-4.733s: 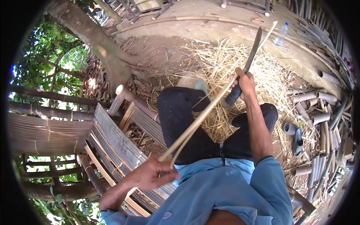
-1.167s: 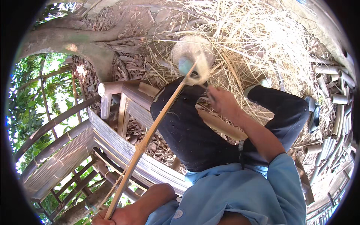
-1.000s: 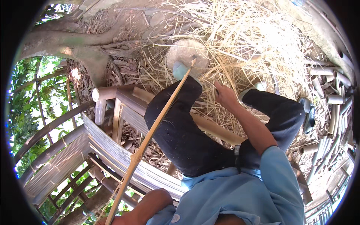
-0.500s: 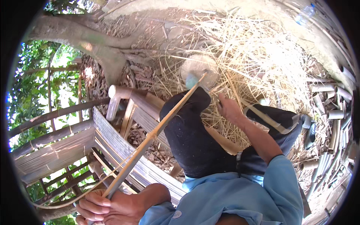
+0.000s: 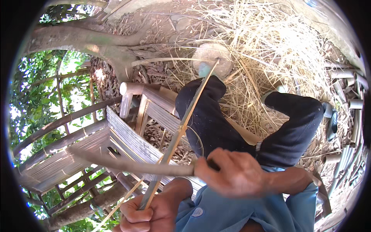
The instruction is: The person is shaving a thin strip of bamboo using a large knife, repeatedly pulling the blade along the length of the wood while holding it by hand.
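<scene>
My left hand (image 5: 148,212) is closed around the near end of a long split bamboo strip (image 5: 199,94). The strip slants up and away, past my left knee, and its far tip rests on a round, flat block (image 5: 222,71) on the ground. In my right hand (image 5: 237,174), close to my lap, is a long curved knife (image 5: 135,165), blurred by motion. Its blade points left and crosses over the strip just above my left hand. Thin pale slivers hang beside the strip, and a bamboo node shows midway along it.
A bamboo bench (image 5: 135,135) with slatted panels stands on my left. Beyond the block spreads a heap of straw-like bamboo shavings (image 5: 266,42). Cut bamboo pieces (image 5: 346,154) lie along the right. A tree trunk (image 5: 77,40) with roots is at far left.
My right hand has swung back from beyond my knees to my lap, bringing the knife across the strip. The view has shifted, so my left hand and the strip appear further right.
</scene>
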The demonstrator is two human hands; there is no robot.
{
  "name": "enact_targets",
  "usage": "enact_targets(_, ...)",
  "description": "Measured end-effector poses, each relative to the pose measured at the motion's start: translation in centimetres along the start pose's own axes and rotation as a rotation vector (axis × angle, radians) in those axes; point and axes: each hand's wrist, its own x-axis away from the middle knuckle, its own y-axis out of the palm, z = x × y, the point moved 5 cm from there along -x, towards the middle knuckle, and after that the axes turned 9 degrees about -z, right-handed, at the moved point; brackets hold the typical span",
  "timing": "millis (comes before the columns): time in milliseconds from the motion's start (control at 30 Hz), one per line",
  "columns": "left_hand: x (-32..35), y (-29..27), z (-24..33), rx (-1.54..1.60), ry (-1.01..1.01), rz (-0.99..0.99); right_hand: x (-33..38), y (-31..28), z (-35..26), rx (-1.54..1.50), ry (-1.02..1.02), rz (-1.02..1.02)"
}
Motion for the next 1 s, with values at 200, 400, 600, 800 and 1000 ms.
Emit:
enact_targets(200, -0.1, 1.3, -0.1, 0.009, -0.015, 0.029, 0.8, 2.1, 5.7, -0.025, 0.240, -0.005)
enact_targets(400, 0.7, 0.2, -0.2, 0.054, -0.037, 0.006, 1.2, 1.8, 2.1, -0.164, 0.061, 0.017)
enact_targets(600, 0.5, 0.2, -0.2, -0.037, -0.021, 0.064, 1.1, 1.3, 1.7, -0.185, 0.091, -0.006)
enact_targets(800, 0.5, 0.3, -0.1, -0.027, -0.053, 0.147, 1.0, 2.2, 3.5, -0.196, 0.226, -0.113)
enact_targets(1000, 0.6, 0.2, -0.2, -0.064, 0.000, 0.163, 0.5, 3.0, 5.7, 0.007, 0.155, 0.007)
